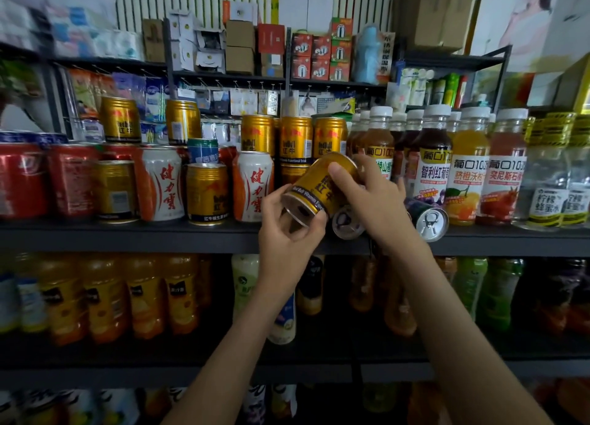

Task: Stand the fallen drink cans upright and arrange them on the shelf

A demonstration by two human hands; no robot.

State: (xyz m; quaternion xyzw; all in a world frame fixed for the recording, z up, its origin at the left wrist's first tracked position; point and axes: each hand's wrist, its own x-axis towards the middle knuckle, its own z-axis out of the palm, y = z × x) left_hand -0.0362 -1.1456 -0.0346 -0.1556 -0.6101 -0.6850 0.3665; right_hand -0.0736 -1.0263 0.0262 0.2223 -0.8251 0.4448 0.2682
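A gold drink can [314, 190] is tilted in the air in front of the dark shelf [127, 234], its bottom end toward me. My left hand [287, 236] grips its lower end and my right hand [373, 201] curls over its upper end. Under my right hand a second can [346, 222] lies on its side on the shelf, lid toward me. A dark can [426, 218] lies fallen just to the right. Upright gold cans [295, 139] stand behind.
Upright red, gold and white-orange cans [159, 183] fill the shelf's left half. Juice bottles with white caps [467, 169] stand on the right. The shelf below holds orange and green drink bottles [143, 293]. Boxes [239, 46] sit on the top shelf.
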